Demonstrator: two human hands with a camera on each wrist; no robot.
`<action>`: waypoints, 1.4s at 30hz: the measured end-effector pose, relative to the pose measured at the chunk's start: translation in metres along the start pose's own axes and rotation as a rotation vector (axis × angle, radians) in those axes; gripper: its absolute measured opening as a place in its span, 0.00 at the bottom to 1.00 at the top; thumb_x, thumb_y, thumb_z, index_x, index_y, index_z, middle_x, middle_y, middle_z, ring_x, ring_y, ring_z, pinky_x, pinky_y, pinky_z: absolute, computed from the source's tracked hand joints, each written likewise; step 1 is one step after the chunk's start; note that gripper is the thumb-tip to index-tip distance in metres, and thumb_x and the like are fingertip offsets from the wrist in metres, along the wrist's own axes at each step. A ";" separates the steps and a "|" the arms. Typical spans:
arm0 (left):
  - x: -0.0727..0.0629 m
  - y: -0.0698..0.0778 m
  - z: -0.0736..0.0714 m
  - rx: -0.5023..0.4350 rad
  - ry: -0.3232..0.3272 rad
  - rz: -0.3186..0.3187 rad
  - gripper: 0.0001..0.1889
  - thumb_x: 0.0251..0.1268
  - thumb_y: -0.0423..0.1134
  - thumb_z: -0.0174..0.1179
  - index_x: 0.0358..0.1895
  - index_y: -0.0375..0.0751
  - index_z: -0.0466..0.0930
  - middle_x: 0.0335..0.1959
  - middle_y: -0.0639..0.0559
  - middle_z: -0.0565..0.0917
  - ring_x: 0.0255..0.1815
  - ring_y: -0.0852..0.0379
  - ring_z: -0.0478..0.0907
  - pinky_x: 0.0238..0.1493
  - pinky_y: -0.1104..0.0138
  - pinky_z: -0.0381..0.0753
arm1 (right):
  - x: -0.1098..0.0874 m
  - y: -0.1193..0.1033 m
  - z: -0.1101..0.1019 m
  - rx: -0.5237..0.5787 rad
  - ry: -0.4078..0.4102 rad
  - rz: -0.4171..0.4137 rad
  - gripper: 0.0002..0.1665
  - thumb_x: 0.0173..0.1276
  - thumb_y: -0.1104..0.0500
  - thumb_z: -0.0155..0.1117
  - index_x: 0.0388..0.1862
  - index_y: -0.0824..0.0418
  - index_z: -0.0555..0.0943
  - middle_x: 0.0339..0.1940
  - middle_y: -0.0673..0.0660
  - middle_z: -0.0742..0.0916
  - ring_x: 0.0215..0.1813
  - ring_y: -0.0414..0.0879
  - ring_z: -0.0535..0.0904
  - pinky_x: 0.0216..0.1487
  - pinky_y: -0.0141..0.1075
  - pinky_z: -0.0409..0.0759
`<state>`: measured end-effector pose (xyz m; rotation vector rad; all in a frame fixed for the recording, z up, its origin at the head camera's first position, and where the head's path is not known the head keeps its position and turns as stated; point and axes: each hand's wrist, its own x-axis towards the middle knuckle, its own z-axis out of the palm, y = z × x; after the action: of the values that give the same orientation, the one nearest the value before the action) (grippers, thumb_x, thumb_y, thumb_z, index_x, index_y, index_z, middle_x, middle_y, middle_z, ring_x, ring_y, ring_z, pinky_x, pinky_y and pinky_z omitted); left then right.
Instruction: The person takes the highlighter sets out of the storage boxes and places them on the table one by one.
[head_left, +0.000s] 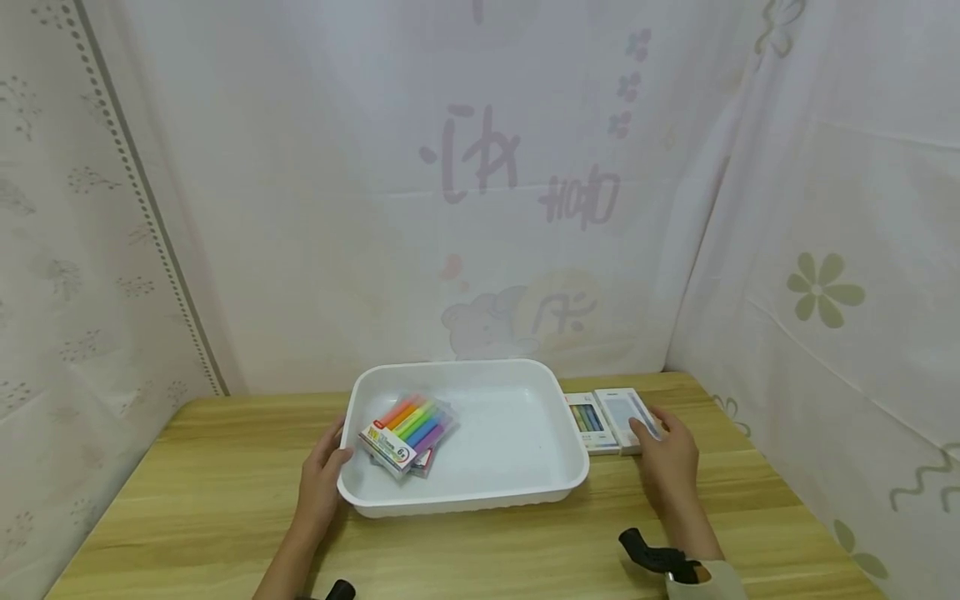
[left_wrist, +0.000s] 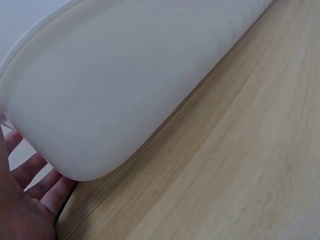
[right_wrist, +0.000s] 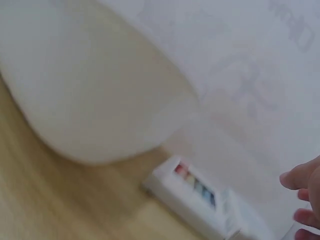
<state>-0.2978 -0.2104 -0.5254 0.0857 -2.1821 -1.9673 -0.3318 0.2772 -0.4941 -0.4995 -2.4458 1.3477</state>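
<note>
A white plastic tray point(head_left: 487, 492) stands mid-table with its rim up. Inside, at its left, a clear pack of rainbow-coloured markers point(head_left: 412, 427) lies on top of another pack point(head_left: 424, 463). My left hand point(head_left: 321, 475) holds the tray's left side, thumb at the rim and fingers along the outer wall point(left_wrist: 95, 100). Right of the tray are two flat white boxes side by side; one box point(head_left: 589, 421) has a window showing coloured sticks. Over the right edge of the other, pale-windowed box point(head_left: 624, 417) is my right hand point(head_left: 669, 454), its thumb apart from the fingers.
The wooden table point(head_left: 202, 492) runs up to a printed fabric curtain point(head_left: 375, 208) behind. More fabric point(head_left: 847, 208) hangs close along the right side. Black wrist mounts point(head_left: 656, 557) show near the front.
</note>
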 end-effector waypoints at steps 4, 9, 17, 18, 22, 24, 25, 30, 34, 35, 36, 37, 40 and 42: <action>0.000 0.000 -0.001 0.007 0.004 0.003 0.29 0.76 0.35 0.46 0.79 0.51 0.61 0.77 0.37 0.67 0.70 0.39 0.71 0.50 0.76 0.79 | -0.007 -0.018 -0.002 -0.019 -0.031 -0.085 0.36 0.75 0.43 0.58 0.73 0.64 0.70 0.73 0.69 0.74 0.73 0.65 0.67 0.72 0.59 0.66; 0.000 0.000 -0.001 -0.006 0.000 0.015 0.29 0.76 0.35 0.46 0.79 0.49 0.61 0.77 0.36 0.67 0.70 0.37 0.71 0.51 0.73 0.80 | -0.015 -0.042 -0.003 0.007 -0.116 -0.122 0.36 0.76 0.44 0.58 0.73 0.64 0.70 0.73 0.67 0.76 0.70 0.62 0.72 0.65 0.41 0.76; 0.002 -0.001 0.000 -0.005 -0.004 0.016 0.29 0.75 0.35 0.47 0.78 0.50 0.62 0.77 0.37 0.67 0.72 0.39 0.71 0.56 0.69 0.81 | -0.032 -0.071 0.012 0.054 -0.265 -0.160 0.36 0.76 0.41 0.56 0.74 0.60 0.70 0.71 0.63 0.78 0.69 0.58 0.75 0.59 0.35 0.80; 0.002 -0.001 0.000 -0.004 -0.005 0.016 0.29 0.75 0.35 0.47 0.78 0.50 0.62 0.77 0.37 0.67 0.72 0.39 0.71 0.56 0.68 0.81 | -0.034 -0.074 0.016 0.060 -0.278 -0.168 0.35 0.76 0.41 0.56 0.74 0.60 0.70 0.70 0.63 0.78 0.69 0.58 0.76 0.60 0.38 0.81; 0.002 -0.001 0.000 -0.007 -0.006 0.018 0.29 0.75 0.35 0.47 0.78 0.50 0.62 0.77 0.37 0.67 0.72 0.39 0.71 0.55 0.69 0.81 | -0.041 -0.087 0.031 0.087 -0.340 -0.178 0.34 0.76 0.43 0.57 0.74 0.60 0.70 0.69 0.64 0.79 0.67 0.58 0.77 0.63 0.46 0.81; 0.002 -0.001 -0.001 -0.002 -0.003 0.015 0.29 0.75 0.34 0.47 0.78 0.50 0.62 0.77 0.37 0.67 0.71 0.39 0.71 0.53 0.73 0.80 | -0.044 -0.093 0.040 0.109 -0.370 -0.178 0.33 0.76 0.45 0.59 0.73 0.60 0.70 0.68 0.64 0.79 0.66 0.58 0.78 0.63 0.46 0.81; 0.002 -0.001 -0.001 -0.001 0.000 0.013 0.30 0.75 0.34 0.47 0.78 0.49 0.62 0.76 0.37 0.68 0.71 0.39 0.71 0.52 0.74 0.79 | -0.045 -0.096 0.044 0.120 -0.384 -0.181 0.33 0.76 0.46 0.59 0.73 0.61 0.71 0.68 0.64 0.80 0.66 0.58 0.78 0.62 0.46 0.82; 0.001 0.000 -0.002 0.019 0.015 0.004 0.29 0.75 0.35 0.47 0.78 0.49 0.62 0.76 0.37 0.69 0.71 0.40 0.70 0.50 0.78 0.77 | -0.052 -0.106 0.068 0.147 -0.454 -0.169 0.32 0.75 0.48 0.61 0.71 0.62 0.72 0.65 0.65 0.81 0.63 0.59 0.80 0.59 0.47 0.83; 0.001 -0.001 -0.003 0.007 0.000 0.006 0.29 0.75 0.35 0.47 0.78 0.49 0.61 0.76 0.37 0.68 0.71 0.40 0.70 0.51 0.78 0.77 | -0.059 -0.113 0.083 0.131 -0.493 -0.143 0.32 0.74 0.48 0.62 0.71 0.61 0.73 0.63 0.64 0.83 0.61 0.59 0.82 0.57 0.48 0.84; 0.001 -0.001 -0.003 0.004 -0.003 0.009 0.29 0.76 0.35 0.47 0.79 0.49 0.61 0.77 0.37 0.67 0.72 0.40 0.70 0.51 0.77 0.77 | -0.061 -0.115 0.087 0.126 -0.501 -0.140 0.32 0.74 0.48 0.62 0.71 0.61 0.73 0.63 0.64 0.83 0.61 0.58 0.82 0.56 0.48 0.85; 0.001 -0.001 -0.003 0.001 -0.005 0.012 0.29 0.76 0.34 0.47 0.79 0.49 0.61 0.77 0.36 0.67 0.72 0.40 0.70 0.52 0.77 0.77 | -0.063 -0.117 0.090 0.119 -0.509 -0.139 0.32 0.73 0.48 0.63 0.71 0.61 0.73 0.62 0.63 0.83 0.60 0.58 0.82 0.55 0.47 0.85; 0.000 -0.001 -0.003 -0.001 -0.006 0.016 0.30 0.76 0.34 0.47 0.79 0.49 0.61 0.77 0.36 0.67 0.72 0.39 0.70 0.52 0.76 0.78 | -0.065 -0.119 0.093 0.109 -0.522 -0.142 0.32 0.73 0.48 0.63 0.71 0.61 0.73 0.62 0.63 0.83 0.59 0.57 0.83 0.54 0.47 0.85; 0.000 0.000 -0.003 -0.001 -0.005 0.023 0.30 0.76 0.34 0.46 0.79 0.48 0.60 0.77 0.35 0.66 0.72 0.38 0.69 0.54 0.74 0.78 | -0.071 -0.126 0.104 0.085 -0.562 -0.144 0.34 0.72 0.47 0.64 0.71 0.62 0.73 0.62 0.63 0.83 0.56 0.56 0.84 0.52 0.46 0.86; 0.000 0.000 -0.003 0.000 -0.007 0.021 0.29 0.76 0.34 0.46 0.79 0.48 0.60 0.77 0.35 0.66 0.73 0.38 0.69 0.54 0.74 0.78 | -0.075 -0.129 0.111 0.074 -0.594 -0.143 0.34 0.72 0.47 0.64 0.70 0.64 0.72 0.61 0.64 0.83 0.55 0.56 0.84 0.50 0.46 0.87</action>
<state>-0.2969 -0.2131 -0.5253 0.0550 -2.1780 -1.9599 -0.3312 0.0970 -0.4479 0.1207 -2.7920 1.7010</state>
